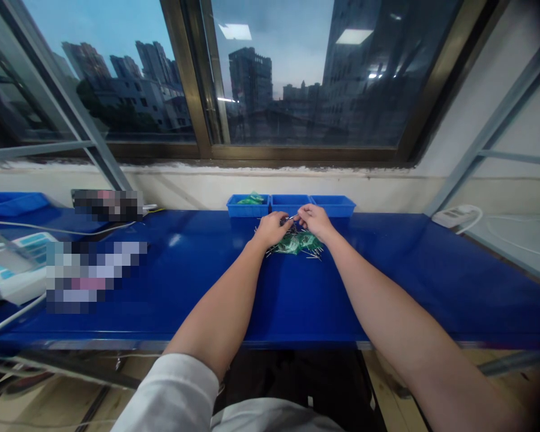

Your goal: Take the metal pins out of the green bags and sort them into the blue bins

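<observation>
My left hand (272, 230) and my right hand (315, 221) meet over a small pile in the middle of the blue table. Between their fingertips runs a thin metal rod (293, 217), pinched from both sides; its exact shape is too small to make out. Below the hands lie green packets (292, 243), printed and plastic-looking. Loose thin metal rods (314, 256) stick out around and beneath them. Part of the pile is hidden by my hands.
Behind the pile, three blue bins stand in a row: the left bin (248, 210) holds green packets, beside a middle bin (290, 200) and a right bin (337, 207). A white device (15, 270) with cables stands at left. A power strip (454, 216) lies at right.
</observation>
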Demonstrator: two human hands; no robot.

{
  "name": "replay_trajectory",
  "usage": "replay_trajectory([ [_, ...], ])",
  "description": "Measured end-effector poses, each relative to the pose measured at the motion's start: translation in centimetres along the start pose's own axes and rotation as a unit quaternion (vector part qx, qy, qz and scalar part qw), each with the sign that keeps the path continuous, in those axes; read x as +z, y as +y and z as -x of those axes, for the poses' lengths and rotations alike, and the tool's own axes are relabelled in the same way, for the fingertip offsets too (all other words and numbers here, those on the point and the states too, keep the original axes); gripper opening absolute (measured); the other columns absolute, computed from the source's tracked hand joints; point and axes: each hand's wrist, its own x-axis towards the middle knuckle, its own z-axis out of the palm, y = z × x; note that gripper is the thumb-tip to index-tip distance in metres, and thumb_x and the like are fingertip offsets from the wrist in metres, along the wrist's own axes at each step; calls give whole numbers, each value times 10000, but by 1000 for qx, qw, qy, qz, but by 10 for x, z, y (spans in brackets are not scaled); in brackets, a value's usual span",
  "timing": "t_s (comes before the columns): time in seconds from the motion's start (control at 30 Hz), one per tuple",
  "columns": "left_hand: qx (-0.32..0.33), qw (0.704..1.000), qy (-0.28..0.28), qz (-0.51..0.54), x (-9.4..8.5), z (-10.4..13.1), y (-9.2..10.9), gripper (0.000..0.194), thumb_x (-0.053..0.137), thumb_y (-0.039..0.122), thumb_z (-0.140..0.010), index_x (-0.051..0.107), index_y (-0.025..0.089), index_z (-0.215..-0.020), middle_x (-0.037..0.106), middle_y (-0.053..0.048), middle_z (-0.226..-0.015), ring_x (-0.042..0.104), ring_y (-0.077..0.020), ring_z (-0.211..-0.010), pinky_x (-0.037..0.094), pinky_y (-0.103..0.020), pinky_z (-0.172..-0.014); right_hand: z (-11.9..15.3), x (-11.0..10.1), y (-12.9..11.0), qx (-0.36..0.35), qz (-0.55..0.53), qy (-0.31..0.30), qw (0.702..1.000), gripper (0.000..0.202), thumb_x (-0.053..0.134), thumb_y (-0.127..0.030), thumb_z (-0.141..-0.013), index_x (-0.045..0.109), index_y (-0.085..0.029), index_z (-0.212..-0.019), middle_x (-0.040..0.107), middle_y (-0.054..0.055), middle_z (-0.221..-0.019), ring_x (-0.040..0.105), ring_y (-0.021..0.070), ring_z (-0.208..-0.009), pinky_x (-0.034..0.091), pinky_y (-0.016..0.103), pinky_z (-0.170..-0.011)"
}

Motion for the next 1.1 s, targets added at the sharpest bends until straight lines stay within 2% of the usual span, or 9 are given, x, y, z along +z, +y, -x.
replay_trajectory([
  [0.07,15,999,11,27,-1,0,2,290,462,352,-876,617,193,-1064,666,-53,-1035,600,-177,-951,432,-252,-852,0,3,0,17,-50,-6,999,160,563,-334,-744,523,-179,-735,654,28,-667,499,94,-494,366,211,-461],
  [0.13,10,999,29,43,-2,0,3,251,468,301,-876,614,192,-1049,680,-44,-977,610,-166,-908,438,-242,-828,0,3,1,30,-56,-3,998,146,566,-314,-739,538,-171,-724,651,28,-655,490,88,-484,343,201,-444],
  [0.27,-3,998,53,44,-2,0,2,212,448,271,-881,619,185,-972,681,-42,-916,609,-162,-848,439,-248,-789,0,0,6,35,10,-14,999,165,549,-322,-751,575,-164,-714,639,20,-619,468,84,-456,335,205,-441],
  [0.4,-12,998,46,28,0,-1,1,267,370,292,-907,612,181,-907,671,-53,-873,601,-169,-803,436,-264,-757,-1,-1,7,12,67,-23,997,236,555,-387,-746,589,-168,-668,634,16,-594,473,92,-466,362,218,-473],
  [0.63,-36,999,23,11,0,0,1,322,303,299,-924,602,184,-891,660,-62,-866,591,-168,-812,432,-270,-761,4,1,-4,35,-59,-17,997,181,660,-336,-616,621,-179,-697,637,6,-617,464,90,-470,323,208,-422],
  [0.83,-25,999,36,22,0,0,1,327,314,329,-927,614,201,-949,666,-47,-942,593,-168,-881,428,-262,-809,2,-5,-3,37,-81,20,996,166,617,-313,-604,651,-163,-664,650,22,-607,500,105,-500,355,213,-450],
  [0.97,-40,996,69,25,0,-1,-2,300,350,305,-913,598,204,-1048,646,-54,-1064,577,-178,-988,414,-267,-885,-1,-13,1,1,-8,99,995,196,519,-282,-644,661,-159,-699,670,31,-648,591,153,-626,453,264,-617],
  [1.1,-78,995,67,-10,1,-1,-6,299,389,253,-885,585,194,-1102,620,-74,-1126,561,-198,-1043,404,-290,-933,0,-22,4,-38,164,153,974,265,505,-247,-657,682,-169,-839,696,48,-825,610,208,-836,446,340,-809],
])
